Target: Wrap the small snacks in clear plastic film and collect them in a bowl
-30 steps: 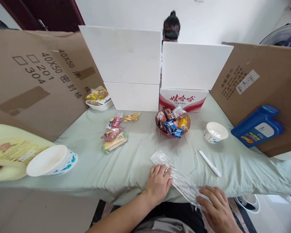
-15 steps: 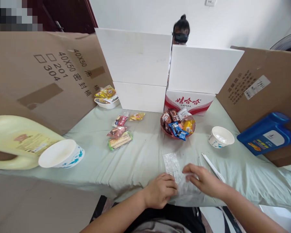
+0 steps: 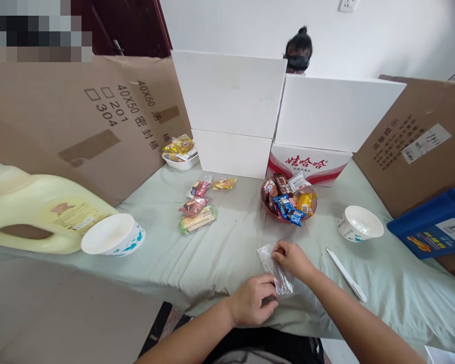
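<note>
A clear plastic bag (image 3: 278, 273) lies on the pale green cloth (image 3: 212, 253) near the front edge. My left hand (image 3: 252, 301) pinches its near end with curled fingers. My right hand (image 3: 292, 259) grips its far end near the top corner. Just beyond the bag sits a reddish bowl (image 3: 288, 202) heaped with wrapped snacks.
Loose snack packs (image 3: 197, 212) lie centre-left. White paper bowls stand at left (image 3: 111, 235) and right (image 3: 359, 223), a white pen (image 3: 346, 275) near the right one. A yellow jug (image 3: 34, 212), a blue jug (image 3: 434, 225), cardboard and white foam boxes (image 3: 231, 108) ring the table; a person's head (image 3: 299, 50) shows behind.
My right hand moved from the bag's near right end up to its far end. The left hand drew back toward the table edge. The view shifted left.
</note>
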The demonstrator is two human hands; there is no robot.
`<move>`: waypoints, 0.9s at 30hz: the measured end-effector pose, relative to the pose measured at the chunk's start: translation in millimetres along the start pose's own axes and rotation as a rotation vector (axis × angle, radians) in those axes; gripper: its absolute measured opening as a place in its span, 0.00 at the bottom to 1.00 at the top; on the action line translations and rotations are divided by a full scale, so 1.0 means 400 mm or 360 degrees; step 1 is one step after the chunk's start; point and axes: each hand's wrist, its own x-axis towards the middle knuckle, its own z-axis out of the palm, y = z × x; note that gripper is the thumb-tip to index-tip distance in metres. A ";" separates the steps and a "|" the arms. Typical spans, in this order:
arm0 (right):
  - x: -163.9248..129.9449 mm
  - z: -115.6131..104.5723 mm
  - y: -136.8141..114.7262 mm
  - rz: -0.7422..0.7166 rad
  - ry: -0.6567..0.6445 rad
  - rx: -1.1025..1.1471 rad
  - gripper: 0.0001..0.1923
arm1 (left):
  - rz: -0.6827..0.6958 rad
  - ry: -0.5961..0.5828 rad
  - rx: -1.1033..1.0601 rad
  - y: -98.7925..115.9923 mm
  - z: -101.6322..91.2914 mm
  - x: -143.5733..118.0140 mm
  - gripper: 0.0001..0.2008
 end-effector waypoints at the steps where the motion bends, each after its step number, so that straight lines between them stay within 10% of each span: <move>1: -0.003 -0.001 -0.005 0.0001 0.0025 -0.0047 0.03 | 0.0002 0.0024 -0.0017 0.001 0.001 -0.003 0.03; 9: -0.007 0.007 -0.025 0.0034 0.0079 -0.0227 0.04 | -0.0034 0.0681 0.0120 0.007 -0.069 0.019 0.04; 15: -0.015 -0.006 -0.018 0.0107 -0.0002 -0.0037 0.07 | -0.0039 0.0223 0.0468 -0.066 -0.088 0.092 0.08; 27: -0.184 -0.009 0.071 -0.0010 -0.0224 0.0606 0.26 | -0.0050 0.0048 0.0666 -0.084 -0.071 0.081 0.13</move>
